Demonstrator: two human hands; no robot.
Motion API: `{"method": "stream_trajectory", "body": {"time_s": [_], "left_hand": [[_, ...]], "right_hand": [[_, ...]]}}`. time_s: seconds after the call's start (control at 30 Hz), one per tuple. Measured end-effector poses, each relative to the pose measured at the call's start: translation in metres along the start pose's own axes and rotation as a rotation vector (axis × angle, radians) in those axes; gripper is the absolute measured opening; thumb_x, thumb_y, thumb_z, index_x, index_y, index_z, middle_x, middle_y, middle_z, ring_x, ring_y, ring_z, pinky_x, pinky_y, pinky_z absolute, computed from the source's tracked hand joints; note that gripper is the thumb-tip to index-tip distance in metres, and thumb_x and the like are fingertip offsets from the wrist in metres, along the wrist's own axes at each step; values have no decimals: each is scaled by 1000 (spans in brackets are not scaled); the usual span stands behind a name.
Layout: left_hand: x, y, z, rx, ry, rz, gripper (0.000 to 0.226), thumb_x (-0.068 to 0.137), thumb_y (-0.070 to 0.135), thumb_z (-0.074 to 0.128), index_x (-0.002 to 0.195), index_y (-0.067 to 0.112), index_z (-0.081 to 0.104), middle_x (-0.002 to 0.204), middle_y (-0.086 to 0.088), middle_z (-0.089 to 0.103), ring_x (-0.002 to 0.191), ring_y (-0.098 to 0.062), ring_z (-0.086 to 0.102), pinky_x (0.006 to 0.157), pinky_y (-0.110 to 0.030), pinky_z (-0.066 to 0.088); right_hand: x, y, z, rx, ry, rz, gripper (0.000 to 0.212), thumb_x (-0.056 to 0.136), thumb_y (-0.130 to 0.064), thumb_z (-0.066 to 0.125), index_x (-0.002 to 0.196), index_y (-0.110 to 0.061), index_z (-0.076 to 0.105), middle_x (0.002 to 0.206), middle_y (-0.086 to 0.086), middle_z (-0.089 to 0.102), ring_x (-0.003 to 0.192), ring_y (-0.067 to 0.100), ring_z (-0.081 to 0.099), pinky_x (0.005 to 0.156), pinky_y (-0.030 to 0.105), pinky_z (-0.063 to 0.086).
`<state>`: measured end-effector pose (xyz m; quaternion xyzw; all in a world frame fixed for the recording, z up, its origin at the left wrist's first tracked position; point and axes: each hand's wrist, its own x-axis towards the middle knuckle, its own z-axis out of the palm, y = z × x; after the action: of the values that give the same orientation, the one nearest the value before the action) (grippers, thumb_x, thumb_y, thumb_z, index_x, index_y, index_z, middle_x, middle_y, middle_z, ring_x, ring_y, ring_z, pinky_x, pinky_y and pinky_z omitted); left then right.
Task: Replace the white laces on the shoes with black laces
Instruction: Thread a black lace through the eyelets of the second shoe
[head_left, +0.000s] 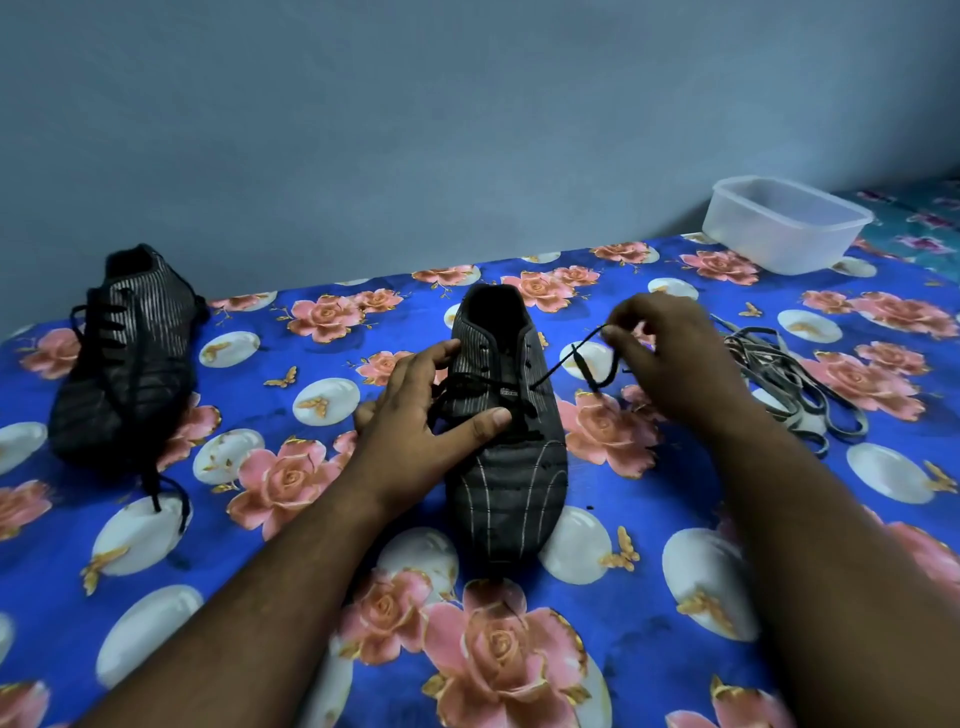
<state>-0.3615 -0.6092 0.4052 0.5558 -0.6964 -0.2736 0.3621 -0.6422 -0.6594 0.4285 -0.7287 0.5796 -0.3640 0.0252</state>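
A dark striped shoe (506, 467) lies in the middle of the flowered cloth, toe toward me. A black lace (558, 369) runs through its lower eyelets. My left hand (421, 415) rests on the shoe's left side, thumb pressed across the laced part. My right hand (670, 358) pinches the free end of the black lace and holds it taut, up and to the right of the shoe. A second dark shoe (122, 358) lies at the left, laced in black with loose ends trailing toward me. The removed pale laces (784, 379) lie in a heap at the right.
An empty translucent plastic tub (787, 223) stands at the back right, near the blue-grey wall. The blue cloth with pink roses (322, 545) covers the whole surface.
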Motion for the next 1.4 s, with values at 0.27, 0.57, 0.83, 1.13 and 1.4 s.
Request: {"method": "stream_trajectory", "body": {"time_s": [0.27, 0.57, 0.83, 1.13, 1.4], "left_hand": [[4, -3, 1, -351, 46, -69, 46, 75, 62, 66, 110, 34, 60, 100, 11, 63, 92, -15, 61, 90, -57, 52], [9, -8, 0, -400, 72, -4, 15, 95, 30, 65, 86, 18, 65, 76, 16, 62, 74, -6, 54, 77, -32, 45], [8, -5, -1, -367, 39, -17, 15, 100, 23, 62, 85, 19, 65, 78, 12, 63, 75, -13, 56, 78, -45, 51], [10, -6, -9, -527, 10, -55, 21, 102, 20, 56, 96, 3, 66, 82, -2, 68, 78, -19, 58, 77, -38, 47], [13, -10, -9, -505, 118, -28, 8, 100, 13, 60, 94, 12, 64, 78, 14, 68, 76, 0, 60, 75, -14, 46]], "right_hand": [[1, 23, -8, -168, 71, 392, 20, 94, -29, 61, 113, -24, 67, 119, 7, 64, 122, 32, 50, 104, 45, 39], [-12, -34, 1, 104, -314, -298, 28, 82, -48, 72, 97, -26, 76, 99, -18, 68, 101, 18, 57, 91, 35, 43], [-7, -13, 0, -5, -175, -270, 9, 91, -30, 73, 92, -22, 70, 93, -9, 68, 93, 23, 54, 85, 42, 44], [-6, -4, -1, -83, -94, -212, 7, 92, -27, 72, 95, -21, 70, 92, -5, 69, 90, 21, 49, 82, 46, 45], [-7, -1, -2, -81, -102, -217, 8, 91, -28, 72, 94, -21, 71, 88, -13, 69, 90, 18, 51, 79, 44, 49]]}}
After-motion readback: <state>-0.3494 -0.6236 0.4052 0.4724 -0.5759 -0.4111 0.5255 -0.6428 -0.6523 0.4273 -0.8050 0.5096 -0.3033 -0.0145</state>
